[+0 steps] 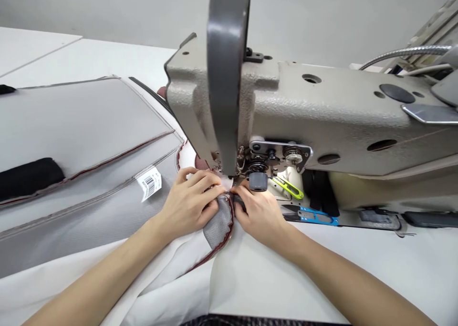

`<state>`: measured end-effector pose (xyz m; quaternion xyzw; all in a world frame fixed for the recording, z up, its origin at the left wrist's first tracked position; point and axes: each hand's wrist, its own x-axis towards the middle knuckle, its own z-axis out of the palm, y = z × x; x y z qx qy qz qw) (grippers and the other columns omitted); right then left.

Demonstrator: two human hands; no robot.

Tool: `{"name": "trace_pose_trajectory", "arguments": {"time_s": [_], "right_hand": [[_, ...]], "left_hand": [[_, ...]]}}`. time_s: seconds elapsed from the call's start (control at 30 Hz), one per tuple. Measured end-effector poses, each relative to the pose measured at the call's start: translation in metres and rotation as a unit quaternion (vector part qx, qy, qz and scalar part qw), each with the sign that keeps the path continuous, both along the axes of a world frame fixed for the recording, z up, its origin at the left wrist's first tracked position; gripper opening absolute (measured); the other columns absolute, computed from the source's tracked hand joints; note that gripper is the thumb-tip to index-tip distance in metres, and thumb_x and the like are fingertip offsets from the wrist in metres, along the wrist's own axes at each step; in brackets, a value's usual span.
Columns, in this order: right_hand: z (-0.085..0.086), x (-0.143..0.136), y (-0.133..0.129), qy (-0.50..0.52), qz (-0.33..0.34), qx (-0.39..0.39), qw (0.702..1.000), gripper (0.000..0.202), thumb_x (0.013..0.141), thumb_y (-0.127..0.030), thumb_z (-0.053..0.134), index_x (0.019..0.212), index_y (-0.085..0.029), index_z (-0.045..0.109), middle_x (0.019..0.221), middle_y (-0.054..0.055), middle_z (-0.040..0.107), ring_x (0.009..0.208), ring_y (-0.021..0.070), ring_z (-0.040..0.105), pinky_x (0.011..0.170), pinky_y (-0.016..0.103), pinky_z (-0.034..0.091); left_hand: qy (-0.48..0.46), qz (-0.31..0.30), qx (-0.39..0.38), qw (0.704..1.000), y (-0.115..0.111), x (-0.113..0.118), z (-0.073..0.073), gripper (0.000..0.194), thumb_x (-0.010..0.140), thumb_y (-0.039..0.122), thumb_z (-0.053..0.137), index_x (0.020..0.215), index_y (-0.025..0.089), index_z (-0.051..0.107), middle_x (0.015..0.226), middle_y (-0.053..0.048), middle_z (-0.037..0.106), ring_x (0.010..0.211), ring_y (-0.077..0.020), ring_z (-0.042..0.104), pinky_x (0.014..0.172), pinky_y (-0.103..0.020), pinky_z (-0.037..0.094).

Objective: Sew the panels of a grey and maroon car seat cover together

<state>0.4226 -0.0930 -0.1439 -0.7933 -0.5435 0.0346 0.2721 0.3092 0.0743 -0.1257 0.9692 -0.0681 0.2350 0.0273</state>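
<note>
A sewn grey fabric cover (107, 111) with dark red seam edges and a barcode label (149, 184) lies left of the sewing machine (304, 102). My left hand (195, 199), fingers bent, pinches the cover's curved edge close to the needle area. On the other side of that edge, my right hand (259, 211) has its fingers closed on the fabric edge, partly behind the machine's black knob (258, 181). Something dark shows by the right thumb; I cannot make out what it is. The needle and the fingertips are largely hidden.
Yellow-green thread snips (289, 188) and blue thread snips (318, 216) lie on the machine bed right of my right hand. A dark curved guard (227, 78) rises in front of the machine head. White table surface (279, 278) extends below, and a wall stands behind.
</note>
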Motion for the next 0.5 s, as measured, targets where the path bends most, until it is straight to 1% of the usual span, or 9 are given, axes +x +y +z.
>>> {"name": "trace_pose_trajectory", "arguments": {"time_s": [0.07, 0.17, 0.2, 0.27, 0.37, 0.43, 0.5], "right_hand": [[0.005, 0.001, 0.003, 0.023, -0.01, -0.034, 0.999, 0.025, 0.084, -0.01, 0.052, 0.103, -0.018, 0.067, 0.099, 0.006, 0.066, 0.085, 0.0197, 0.062, 0.075, 0.03, 0.047], [0.015, 0.006, 0.007, 0.042, 0.013, -0.06, 0.997, 0.031, 0.084, -0.01, 0.051, 0.109, -0.022, 0.066, 0.106, 0.005, 0.065, 0.09, 0.0184, 0.063, 0.076, 0.027, 0.048], [0.018, 0.009, 0.009, 0.045, 0.025, -0.064, 0.997, 0.031, 0.084, -0.01, 0.051, 0.108, -0.022, 0.067, 0.105, 0.005, 0.066, 0.09, 0.0182, 0.064, 0.076, 0.027, 0.048], [0.021, 0.013, 0.011, 0.048, 0.039, -0.072, 0.995, 0.028, 0.083, -0.01, 0.052, 0.102, -0.022, 0.068, 0.097, 0.004, 0.066, 0.087, 0.0176, 0.064, 0.075, 0.026, 0.047], [0.02, 0.017, 0.011, 0.05, 0.042, -0.08, 0.995, 0.024, 0.081, -0.009, 0.052, 0.094, -0.022, 0.068, 0.086, 0.002, 0.065, 0.079, 0.0167, 0.063, 0.072, 0.025, 0.046], [0.016, 0.017, 0.009, 0.044, 0.044, -0.064, 0.996, 0.027, 0.081, -0.008, 0.05, 0.094, -0.021, 0.068, 0.086, 0.003, 0.066, 0.08, 0.0173, 0.063, 0.072, 0.027, 0.045], [0.01, 0.016, 0.004, 0.038, 0.05, -0.035, 0.997, 0.031, 0.079, -0.007, 0.048, 0.099, -0.02, 0.069, 0.091, 0.004, 0.067, 0.083, 0.0188, 0.062, 0.074, 0.029, 0.045]], "left_hand": [[-0.006, -0.018, -0.018, 1.0, 0.002, -0.001, 0.0, 0.02, 0.089, 0.012, 0.044, 0.097, 0.019, 0.062, 0.104, -0.004, 0.069, 0.097, -0.0213, 0.06, 0.089, -0.043, 0.036], [0.001, -0.045, -0.036, 0.998, 0.006, -0.003, 0.001, 0.023, 0.091, 0.011, 0.043, 0.103, 0.018, 0.061, 0.112, -0.004, 0.069, 0.109, -0.0219, 0.058, 0.096, -0.043, 0.035], [0.006, -0.058, -0.039, 0.998, 0.008, -0.003, 0.002, 0.024, 0.092, 0.011, 0.042, 0.105, 0.018, 0.06, 0.115, -0.005, 0.069, 0.114, -0.0222, 0.057, 0.1, -0.043, 0.033], [0.024, -0.084, -0.041, 0.995, 0.012, -0.003, 0.004, 0.024, 0.094, 0.01, 0.04, 0.107, 0.018, 0.06, 0.119, -0.004, 0.068, 0.118, -0.0213, 0.056, 0.108, -0.043, 0.028], [0.056, -0.1, -0.038, 0.993, 0.015, -0.002, 0.007, 0.024, 0.097, 0.012, 0.039, 0.105, 0.02, 0.061, 0.116, 0.0, 0.07, 0.112, -0.0174, 0.059, 0.112, -0.04, 0.023], [0.061, -0.09, -0.03, 0.994, 0.016, -0.002, 0.008, 0.025, 0.097, 0.013, 0.038, 0.102, 0.02, 0.061, 0.109, 0.001, 0.071, 0.104, -0.0167, 0.062, 0.112, -0.04, 0.022], [0.057, -0.073, -0.023, 0.995, 0.015, -0.002, 0.006, 0.025, 0.096, 0.014, 0.037, 0.1, 0.019, 0.061, 0.101, -0.001, 0.071, 0.097, -0.018, 0.063, 0.11, -0.043, 0.025]]}}
